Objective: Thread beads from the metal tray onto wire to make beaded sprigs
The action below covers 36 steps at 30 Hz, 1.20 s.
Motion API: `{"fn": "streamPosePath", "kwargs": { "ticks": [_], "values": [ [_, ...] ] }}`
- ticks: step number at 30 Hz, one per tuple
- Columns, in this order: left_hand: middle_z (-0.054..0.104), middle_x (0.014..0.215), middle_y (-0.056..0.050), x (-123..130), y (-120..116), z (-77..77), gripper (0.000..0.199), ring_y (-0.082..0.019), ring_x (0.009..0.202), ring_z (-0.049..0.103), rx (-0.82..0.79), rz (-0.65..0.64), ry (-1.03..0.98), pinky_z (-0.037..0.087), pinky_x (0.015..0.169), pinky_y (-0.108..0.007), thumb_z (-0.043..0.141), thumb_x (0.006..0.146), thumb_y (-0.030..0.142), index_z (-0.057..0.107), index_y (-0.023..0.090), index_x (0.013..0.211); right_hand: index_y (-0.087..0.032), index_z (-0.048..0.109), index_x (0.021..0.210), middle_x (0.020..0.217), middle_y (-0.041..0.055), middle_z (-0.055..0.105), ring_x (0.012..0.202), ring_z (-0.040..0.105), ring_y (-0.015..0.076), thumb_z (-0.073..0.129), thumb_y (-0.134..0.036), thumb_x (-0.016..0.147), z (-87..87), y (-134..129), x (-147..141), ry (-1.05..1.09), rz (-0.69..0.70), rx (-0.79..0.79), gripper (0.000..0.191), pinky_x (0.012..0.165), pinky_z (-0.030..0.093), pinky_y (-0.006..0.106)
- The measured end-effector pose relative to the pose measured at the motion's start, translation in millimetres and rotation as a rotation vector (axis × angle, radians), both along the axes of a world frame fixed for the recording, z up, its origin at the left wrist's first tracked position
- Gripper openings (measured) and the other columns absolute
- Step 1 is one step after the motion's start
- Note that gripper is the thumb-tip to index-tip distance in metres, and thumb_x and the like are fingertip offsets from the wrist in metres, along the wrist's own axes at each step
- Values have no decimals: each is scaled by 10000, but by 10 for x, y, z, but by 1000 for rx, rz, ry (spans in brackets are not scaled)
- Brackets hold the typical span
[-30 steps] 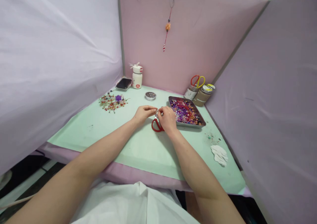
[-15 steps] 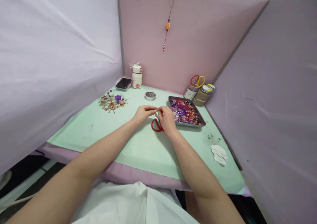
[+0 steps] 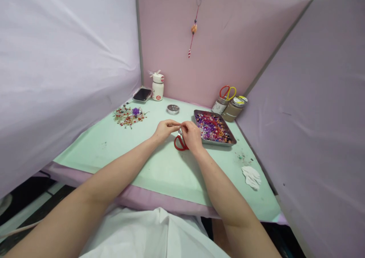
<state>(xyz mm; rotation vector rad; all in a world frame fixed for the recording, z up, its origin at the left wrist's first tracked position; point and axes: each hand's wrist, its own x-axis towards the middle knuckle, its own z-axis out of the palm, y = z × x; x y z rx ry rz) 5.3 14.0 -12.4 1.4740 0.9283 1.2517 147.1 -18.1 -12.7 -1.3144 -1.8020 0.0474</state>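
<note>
Fingertips of both hands meet above the table's middle. My left hand (image 3: 164,131) is closed in a pinch, thumb and fingers pressed together on something too small to make out. My right hand (image 3: 192,135) pinches at the same spot, and what it holds is likewise hidden. Below the hands are red-handled scissors (image 3: 179,144), partly covered by my right hand; I cannot tell whether that hand touches them. Just right of my right hand sits a metal tray (image 3: 219,144) of mixed purple, red and orange beads (image 3: 212,128).
Strung beads with a purple flower (image 3: 136,112) lie at left. Behind stand a phone (image 3: 142,94), a white bottle (image 3: 157,86), a small round tin (image 3: 173,109), and jars (image 3: 232,109), one holding scissors (image 3: 227,92). A crumpled white cloth (image 3: 251,177) lies right; a beaded string (image 3: 194,29) hangs behind.
Both hands keep almost the same pinching pose over the scissors. The view has shifted very slightly; nothing has visibly been taken up or let go.
</note>
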Motion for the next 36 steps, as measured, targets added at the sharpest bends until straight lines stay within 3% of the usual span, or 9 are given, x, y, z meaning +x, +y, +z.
{"fn": "streamPosePath", "kwargs": {
  "ticks": [12,20,24,36],
  "values": [
    [718,808,-67,11,-24,14,237,-189,778,645,-8,20,31,512,792,-357,761,602,291,728,158,795,-224,541,953,818,30,645,791,572,190,407,-219,881,4,5,18,-45,-22,-21,153,713,391,293],
    [705,856,-54,-1,34,-57,141,-186,838,634,187,66,217,485,826,-335,689,679,251,739,187,795,-218,547,943,781,32,643,770,563,195,401,-205,885,32,-19,-8,-144,-89,-40,158,670,356,282],
    [698,853,-44,-16,28,-61,124,-184,859,621,275,80,294,466,848,-325,676,704,243,745,209,801,-222,540,950,786,26,651,763,577,187,410,-204,878,29,-17,5,-94,-56,-56,150,672,371,275],
    [693,903,-50,-6,-15,-15,138,-188,892,614,300,103,301,456,878,-333,679,724,242,742,215,844,-214,536,948,821,36,659,766,594,185,414,-218,863,20,-17,-14,23,-51,-45,149,703,414,290]
  ]
}}
